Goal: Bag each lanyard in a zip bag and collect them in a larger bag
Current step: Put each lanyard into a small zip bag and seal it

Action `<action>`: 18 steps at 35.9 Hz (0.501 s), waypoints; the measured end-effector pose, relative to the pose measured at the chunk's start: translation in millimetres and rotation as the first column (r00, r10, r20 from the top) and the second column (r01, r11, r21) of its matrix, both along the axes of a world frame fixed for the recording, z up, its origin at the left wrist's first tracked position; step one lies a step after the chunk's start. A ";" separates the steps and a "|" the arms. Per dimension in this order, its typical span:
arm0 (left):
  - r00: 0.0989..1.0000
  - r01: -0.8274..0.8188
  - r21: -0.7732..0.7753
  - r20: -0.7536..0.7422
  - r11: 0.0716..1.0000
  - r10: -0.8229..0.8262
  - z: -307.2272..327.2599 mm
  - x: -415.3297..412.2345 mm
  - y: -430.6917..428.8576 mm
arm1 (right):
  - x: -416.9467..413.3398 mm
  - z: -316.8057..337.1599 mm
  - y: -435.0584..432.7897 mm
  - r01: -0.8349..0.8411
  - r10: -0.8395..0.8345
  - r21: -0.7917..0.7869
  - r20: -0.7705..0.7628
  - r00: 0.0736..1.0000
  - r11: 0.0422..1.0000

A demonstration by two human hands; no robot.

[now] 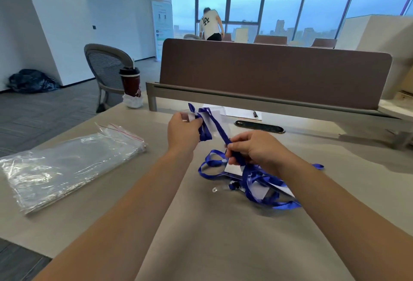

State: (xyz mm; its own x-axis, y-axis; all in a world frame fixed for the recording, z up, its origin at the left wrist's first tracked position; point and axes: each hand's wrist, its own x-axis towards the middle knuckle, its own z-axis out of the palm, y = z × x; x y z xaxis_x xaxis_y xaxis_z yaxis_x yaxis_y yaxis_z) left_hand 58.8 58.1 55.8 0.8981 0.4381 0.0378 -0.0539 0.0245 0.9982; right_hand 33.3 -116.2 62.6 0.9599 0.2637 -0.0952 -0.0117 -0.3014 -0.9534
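Note:
My left hand (183, 130) holds a clear badge holder (213, 118) above the table, with folded loops of its blue strap (204, 131) bunched under the fingers. My right hand (254, 150) pinches the same blue strap (220, 128) lower down, stretched taut between both hands. Under the right hand lies a tangled pile of blue lanyards (257, 182) with white cards and clear holders. A stack of clear zip bags with red seal lines (69, 164) lies flat at the left of the table.
A dark red cup with a straw (130, 82) stands at the table's far left corner. A brown desk divider (272, 73) runs along the back, with a pen (254, 113) on paper and a black cable slot (259, 126) below it. A person stands far off by the windows.

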 end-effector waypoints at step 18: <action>0.747 0.646 -0.229 -0.009 0.728 -0.665 9.5 -28.2 25.1 | -0.5 -11.1 -20.2 -0.191 0.196 0.049 -0.125 0.973 0.980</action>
State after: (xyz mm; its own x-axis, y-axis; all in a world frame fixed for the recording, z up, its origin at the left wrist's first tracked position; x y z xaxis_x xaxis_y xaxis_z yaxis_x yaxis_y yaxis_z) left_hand 30.6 83.2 65.3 0.9596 -0.2720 -0.0717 0.1341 0.2187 0.9665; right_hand 32.8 -136.4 51.5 0.8706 0.4490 -0.2013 -0.0798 -0.2749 -0.9581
